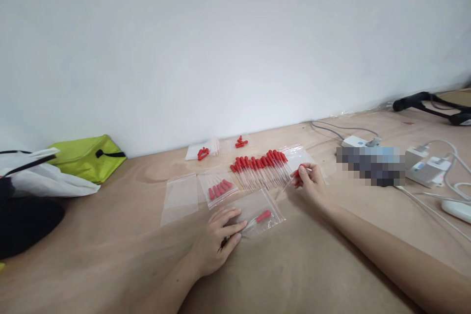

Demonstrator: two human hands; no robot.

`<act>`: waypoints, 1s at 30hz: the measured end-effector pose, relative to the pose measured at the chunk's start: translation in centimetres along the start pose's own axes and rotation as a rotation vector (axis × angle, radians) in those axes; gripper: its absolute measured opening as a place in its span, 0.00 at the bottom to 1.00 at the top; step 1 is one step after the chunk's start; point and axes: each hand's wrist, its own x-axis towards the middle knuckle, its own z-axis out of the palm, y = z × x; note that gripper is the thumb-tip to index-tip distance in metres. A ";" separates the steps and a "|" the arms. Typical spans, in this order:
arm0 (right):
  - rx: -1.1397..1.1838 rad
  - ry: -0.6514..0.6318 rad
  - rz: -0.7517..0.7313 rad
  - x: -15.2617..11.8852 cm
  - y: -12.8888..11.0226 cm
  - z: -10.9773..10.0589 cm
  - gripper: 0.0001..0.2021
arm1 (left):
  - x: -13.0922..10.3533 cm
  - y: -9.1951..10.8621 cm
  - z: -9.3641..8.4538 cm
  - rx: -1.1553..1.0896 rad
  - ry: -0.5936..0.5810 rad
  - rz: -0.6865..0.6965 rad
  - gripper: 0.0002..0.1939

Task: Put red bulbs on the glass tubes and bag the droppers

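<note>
My left hand (221, 240) rests with fingers apart on the left end of a clear zip bag (253, 201), which holds a red-capped dropper (264, 216). Between the thumb and fingers of my right hand (309, 184) is a clear dropper with a red bulb (299, 171), its tube pointing down and left. Just left of that hand lies a row of several red-capped droppers (261, 167). Behind my left hand are a bag with several droppers (220, 189) inside and a flat bag (180, 198) with nothing visible in it.
Loose red bulbs (203, 153) and more bulbs (241, 142) lie near the wall. A yellow-green pouch (88, 157) and white bag (55, 176) stand left. At right are power strips (427, 167), cables and a black object (434, 105).
</note>
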 end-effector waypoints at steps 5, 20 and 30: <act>0.041 -0.031 0.103 -0.8 0.0 1.2 0.19 | 0.0 0.1 0.0 0.002 -0.004 -0.004 0.16; 0.193 -0.195 0.301 -2.8 -0.8 2.2 0.16 | 0.0 0.3 -0.1 -0.003 -0.019 -0.049 0.22; -0.238 -0.682 0.195 -3.6 -0.7 2.3 0.14 | -0.1 0.2 -0.1 -0.005 -0.038 -0.067 0.23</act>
